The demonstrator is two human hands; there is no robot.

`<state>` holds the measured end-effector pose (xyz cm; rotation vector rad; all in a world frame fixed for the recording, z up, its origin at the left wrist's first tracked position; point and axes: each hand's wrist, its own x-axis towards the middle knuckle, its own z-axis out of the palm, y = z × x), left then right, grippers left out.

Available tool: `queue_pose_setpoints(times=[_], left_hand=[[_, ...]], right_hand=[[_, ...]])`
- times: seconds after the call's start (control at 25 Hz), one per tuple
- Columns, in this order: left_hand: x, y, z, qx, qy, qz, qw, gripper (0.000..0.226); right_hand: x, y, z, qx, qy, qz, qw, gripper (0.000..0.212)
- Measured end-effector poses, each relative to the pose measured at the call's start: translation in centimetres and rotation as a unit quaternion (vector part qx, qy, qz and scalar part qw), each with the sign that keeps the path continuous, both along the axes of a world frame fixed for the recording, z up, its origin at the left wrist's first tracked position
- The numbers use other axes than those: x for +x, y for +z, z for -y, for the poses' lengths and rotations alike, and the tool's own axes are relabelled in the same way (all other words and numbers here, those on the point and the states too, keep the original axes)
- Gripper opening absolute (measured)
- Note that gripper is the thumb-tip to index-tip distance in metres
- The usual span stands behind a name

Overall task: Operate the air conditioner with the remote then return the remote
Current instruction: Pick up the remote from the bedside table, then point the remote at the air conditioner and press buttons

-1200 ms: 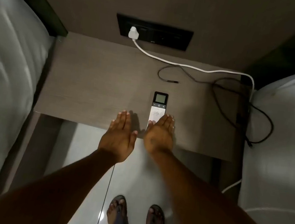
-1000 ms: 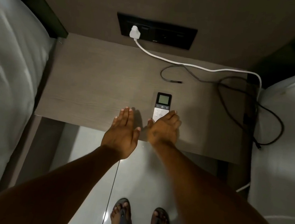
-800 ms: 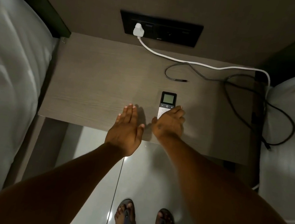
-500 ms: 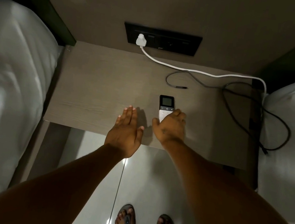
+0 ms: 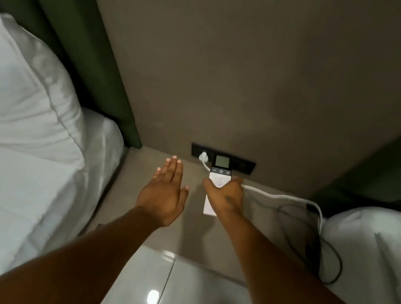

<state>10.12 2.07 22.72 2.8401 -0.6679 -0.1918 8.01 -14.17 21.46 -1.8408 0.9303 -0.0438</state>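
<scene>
The slim white remote (image 5: 219,177), with a small dark screen at its top end, is in my right hand (image 5: 226,196). My fingers wrap its middle and it is lifted off the bedside table (image 5: 138,177), screen end pointing away from me. My left hand (image 5: 165,191) hovers flat and open just left of it, palm down, holding nothing. No air conditioner is in view.
A black socket panel (image 5: 243,164) on the wall holds a white plug (image 5: 203,156) whose white cable (image 5: 280,196) runs right. Black cables (image 5: 309,241) loop at the table's right end. White beds flank both sides: left (image 5: 17,154), right (image 5: 379,249). Glossy floor lies below.
My right hand closed around the remote and lifted it off the table. The view tilted upward, showing more wall. My left hand stayed open beside it.
</scene>
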Motion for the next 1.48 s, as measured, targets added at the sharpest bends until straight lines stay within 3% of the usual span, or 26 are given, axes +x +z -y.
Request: queue_pose_setpoints(times=[0.16,0.36,0.56,0.72,0.84,1.12,1.32,1.48], left_hand=[[1.6,14.2,-5.6,-0.019,0.050,0.105,0.993,0.067],[0.0,32.3,-18.1,0.007,0.160,0.228,0.960,0.068],[-9.1,48.5,-33.1,0.060,0.284,0.333,0.897,0.068],[-23.2,57.5,-45.1,0.125,0.407,0.363,0.829,0.069],[-36.4,62.1,-51.2,0.170,0.503,0.366,0.764,0.070],[-56.0,68.1,-55.7,0.217,0.622,0.356,0.663,0.069],[-61.8,70.7,-57.1,0.237,0.640,0.358,0.638,0.069],[-62.7,72.8,-58.0,0.242,0.633,0.361,0.641,0.069]], right_hand=[[3.5,14.5,-4.0,0.018,0.056,0.075,0.995,0.059],[5.5,31.5,-13.7,0.064,0.198,0.165,0.964,0.038],[2.3,47.7,-30.8,0.143,0.384,0.217,0.886,0.031],[-6.9,57.7,-46.1,0.173,0.528,0.227,0.800,0.027],[-17.5,63.9,-55.0,0.194,0.614,0.233,0.729,0.022],[-35.8,72.1,-64.7,0.227,0.718,0.235,0.614,0.018],[-41.5,75.3,-67.4,0.231,0.729,0.261,0.589,0.019],[-42.4,77.5,-68.2,0.245,0.720,0.275,0.588,0.017]])
